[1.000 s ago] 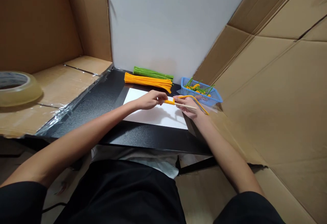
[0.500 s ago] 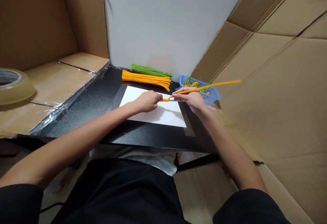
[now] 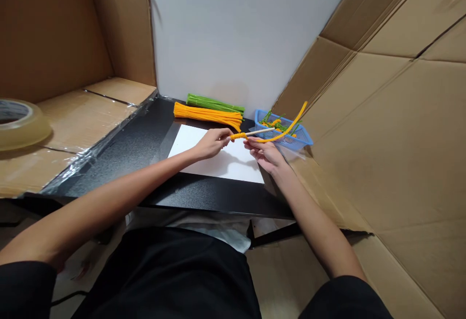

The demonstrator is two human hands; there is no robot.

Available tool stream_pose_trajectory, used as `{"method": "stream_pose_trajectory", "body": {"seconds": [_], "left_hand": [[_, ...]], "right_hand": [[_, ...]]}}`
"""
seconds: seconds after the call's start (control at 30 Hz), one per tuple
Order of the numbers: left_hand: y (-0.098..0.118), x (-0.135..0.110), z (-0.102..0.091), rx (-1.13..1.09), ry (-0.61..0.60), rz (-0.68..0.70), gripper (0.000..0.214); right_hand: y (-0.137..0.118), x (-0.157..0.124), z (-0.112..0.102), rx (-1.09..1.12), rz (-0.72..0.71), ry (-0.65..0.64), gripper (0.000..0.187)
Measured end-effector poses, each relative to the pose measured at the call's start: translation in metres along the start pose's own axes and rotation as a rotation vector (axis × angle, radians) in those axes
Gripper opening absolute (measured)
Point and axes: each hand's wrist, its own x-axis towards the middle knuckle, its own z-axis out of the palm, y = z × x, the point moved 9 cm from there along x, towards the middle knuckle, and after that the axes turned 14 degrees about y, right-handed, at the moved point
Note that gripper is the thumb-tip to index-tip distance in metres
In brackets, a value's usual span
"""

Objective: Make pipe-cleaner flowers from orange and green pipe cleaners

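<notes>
Orange fuzzy pipe cleaner (image 3: 282, 135), coiled round a thin wooden stick (image 3: 262, 130), hangs above the far edge of the white paper sheet (image 3: 218, 163), left hand (image 3: 213, 142) grip pinching the coil, right hand (image 3: 267, 156) grip pinching its tail.

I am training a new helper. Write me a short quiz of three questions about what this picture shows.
1. True or false: the left hand grips the thin stick where the orange pipe cleaner is coiled on it.
2. Which lies nearer the wall: A the green bundle, B the orange bundle?
3. Fill in: the blue basket stands to the ___ of the white sheet.
Key: 1 true; 2 A; 3 right.
</notes>
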Motion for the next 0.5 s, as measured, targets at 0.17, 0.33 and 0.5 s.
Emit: {"method": "stream_pose_trajectory", "body": {"seconds": [0.17,0.33,0.5], "left_hand": [[0.017,-0.004,0.006,0.01,-0.207,0.188,0.025],[0.024,-0.007,0.007,0.386,-0.271,0.42,0.032],[0.02,-0.005,0.006,0.717,-0.148,0.425,0.035]], "right_hand": [[0.0,0.004,0.004,-0.027,0.032,-0.112,0.035],[-0.022,-0.003,0.007,-0.212,-0.176,-0.092,0.037],[-0.045,-0.016,0.014,-0.292,-0.369,-0.058,0.036]]}}
